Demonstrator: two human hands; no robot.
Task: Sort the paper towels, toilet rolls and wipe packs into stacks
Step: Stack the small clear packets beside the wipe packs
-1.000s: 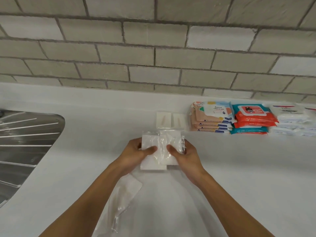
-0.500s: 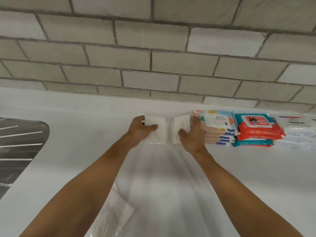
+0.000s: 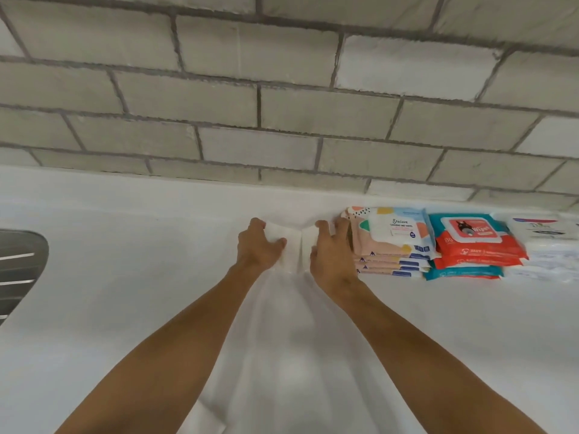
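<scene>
White paper fills both hands at the back edge of the desk [image 3: 125, 308], close under the grey brick wall [image 3: 282, 104]. Two paper-towel packs sit there side by side with a narrow gap between them. The left hand [image 3: 260, 249] grips the left paper-towel pack [image 3: 290, 256], its fingers curled over the far side and its thumb pressed on the near top face. The right hand [image 3: 332, 255] holds the right paper-towel pack [image 3: 307, 238] in the same way, thumb at the pack's inner edge and fingers bent over the top. The outer fingers of that hand touch the peach wipe stack [image 3: 391, 245], which stands just beside the right pack along the same back edge. This stack is several packs high, and its top pack shows a white flap label. Next toward the right edge of the desk comes the red and teal wipe stack [image 3: 473, 249], touching the peach one. A white wipe stack [image 3: 548, 249] follows and is partly cut off by the frame. Both forearms reach straight out from the front edge. Between them, low at that edge, lies a pale wrapper [image 3: 206, 418], too blurred to make out. A ribbed steel drainer [image 3: 18, 264] shows at the left edge of the desk, well apart from the packs.
</scene>
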